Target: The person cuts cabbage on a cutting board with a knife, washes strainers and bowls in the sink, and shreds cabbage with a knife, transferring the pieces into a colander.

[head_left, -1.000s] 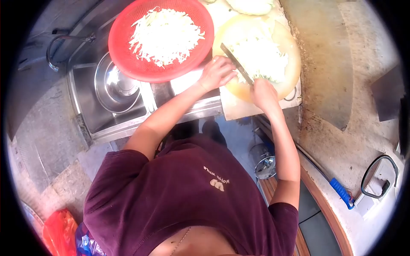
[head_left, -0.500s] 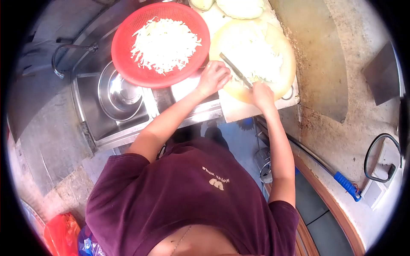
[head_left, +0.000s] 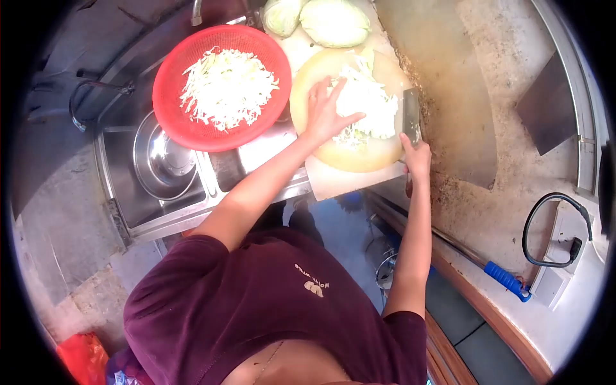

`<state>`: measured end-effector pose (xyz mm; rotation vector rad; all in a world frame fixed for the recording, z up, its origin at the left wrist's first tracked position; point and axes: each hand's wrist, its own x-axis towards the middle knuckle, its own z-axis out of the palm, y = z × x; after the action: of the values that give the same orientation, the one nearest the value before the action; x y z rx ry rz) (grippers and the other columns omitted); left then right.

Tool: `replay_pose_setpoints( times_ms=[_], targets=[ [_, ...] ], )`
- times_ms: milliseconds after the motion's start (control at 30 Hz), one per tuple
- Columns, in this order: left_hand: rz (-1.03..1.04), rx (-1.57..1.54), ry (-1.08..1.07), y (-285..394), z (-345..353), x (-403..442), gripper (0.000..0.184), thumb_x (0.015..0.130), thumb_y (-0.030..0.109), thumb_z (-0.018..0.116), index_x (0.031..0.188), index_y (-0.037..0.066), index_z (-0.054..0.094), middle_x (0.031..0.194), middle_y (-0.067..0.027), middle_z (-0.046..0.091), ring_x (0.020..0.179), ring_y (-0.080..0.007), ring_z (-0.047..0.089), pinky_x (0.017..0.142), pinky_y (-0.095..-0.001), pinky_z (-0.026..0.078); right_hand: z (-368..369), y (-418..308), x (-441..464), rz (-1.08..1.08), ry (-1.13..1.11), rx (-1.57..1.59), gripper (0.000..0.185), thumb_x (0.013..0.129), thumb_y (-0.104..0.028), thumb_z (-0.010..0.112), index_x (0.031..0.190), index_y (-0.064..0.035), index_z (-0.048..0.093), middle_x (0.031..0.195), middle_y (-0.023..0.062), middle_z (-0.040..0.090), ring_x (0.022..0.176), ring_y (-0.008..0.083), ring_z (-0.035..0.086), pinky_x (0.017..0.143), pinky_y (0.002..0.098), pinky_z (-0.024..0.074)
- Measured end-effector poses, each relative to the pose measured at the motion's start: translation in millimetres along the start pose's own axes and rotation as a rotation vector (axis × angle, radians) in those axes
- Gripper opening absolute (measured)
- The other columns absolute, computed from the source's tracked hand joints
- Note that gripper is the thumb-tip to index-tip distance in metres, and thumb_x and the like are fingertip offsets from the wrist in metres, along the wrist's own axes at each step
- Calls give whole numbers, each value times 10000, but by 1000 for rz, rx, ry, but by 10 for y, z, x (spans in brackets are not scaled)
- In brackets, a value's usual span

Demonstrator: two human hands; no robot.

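My left hand (head_left: 327, 112) has its fingers spread at the left side of a pile of cut cabbage (head_left: 369, 106) on the round cutting board (head_left: 314, 74). In my right hand (head_left: 416, 154) is the handle of a cleaver (head_left: 410, 114), its blade at the board's right edge, apart from the cabbage. The red colander (head_left: 170, 96) holds shredded cabbage (head_left: 228, 90) and stands left of the board.
Two whole cabbages, one large (head_left: 335, 23) and one smaller (head_left: 281, 16), lie behind the board. A metal basin (head_left: 165, 157) sits in the sink (head_left: 122, 186) at the left. A blue-handled tool (head_left: 507, 281) and a black cable (head_left: 529, 224) are at the right.
The cleaver has moved from the front left of the cabbage to the board's right edge with my right hand. My left hand has opened its fingers and reached in beside the pile.
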<state>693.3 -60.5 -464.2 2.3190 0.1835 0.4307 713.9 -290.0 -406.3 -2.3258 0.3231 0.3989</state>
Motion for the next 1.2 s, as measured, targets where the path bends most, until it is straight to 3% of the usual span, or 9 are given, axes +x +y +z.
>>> replay_pose_setpoints(
  times_ms=[200,233,300,500,600,700,800,900,1200],
  targets=[
    [83,14,-195,59,62,253,961,525,634,708,1312,159,428,1342,-208,353,1222,-443,291,1014,-520,237,383,-176,-112,-42,-239,334,393,789,-319,675,764,62,583,482,26,467,322,130,428,283,276,322],
    [84,26,-236,57,65,279,959,518,631,712,1314,179,426,1350,-194,349,1223,-445,288,1007,-537,238,405,-152,-115,9,-259,334,407,783,-339,685,702,36,548,468,32,455,313,137,420,281,278,327],
    [82,48,-320,150,-6,288,957,505,627,722,1318,221,423,1366,-164,340,1225,-448,282,994,-570,240,372,-148,-141,98,-311,399,364,785,-311,685,744,29,563,486,30,463,326,136,429,290,273,324],
    [-12,61,-312,275,-23,204,901,510,555,755,1303,259,445,1364,-157,347,1220,-437,288,975,-545,298,530,-69,-65,186,-432,496,363,785,-307,688,657,-34,486,471,27,437,320,150,437,292,284,336],
    [-39,-57,-296,227,-26,228,879,522,508,767,1298,242,453,1368,-178,330,1229,-442,276,1000,-510,285,555,-130,-105,125,-473,572,391,803,-331,666,642,-39,464,457,23,420,317,149,432,288,280,341],
    [-59,-137,-281,231,-36,204,866,532,478,771,1296,220,457,1361,-204,327,1232,-440,273,1020,-483,266,479,-187,-165,159,-448,588,325,808,-273,665,697,-20,493,472,27,432,319,149,433,292,279,333],
    [3,-206,-220,310,-72,164,858,532,482,765,1286,205,465,1355,-214,319,1214,-450,277,1007,-494,290,343,-244,-260,145,-433,585,313,812,-267,659,708,-21,496,471,26,431,319,148,432,290,278,331],
    [-59,-291,-264,504,-244,184,853,550,449,769,1296,181,455,1356,-214,322,1240,-421,272,1027,-485,248,193,-363,-352,128,-389,529,308,812,-266,662,711,-24,502,462,25,434,312,142,430,289,272,330],
    [94,-244,53,353,-1114,426,825,518,442,788,1249,184,507,1307,-202,366,1206,-395,309,996,-468,317,322,-1202,-546,-82,-435,481,265,819,-223,646,692,-16,539,447,26,453,325,131,436,319,267,325]
  ],
)
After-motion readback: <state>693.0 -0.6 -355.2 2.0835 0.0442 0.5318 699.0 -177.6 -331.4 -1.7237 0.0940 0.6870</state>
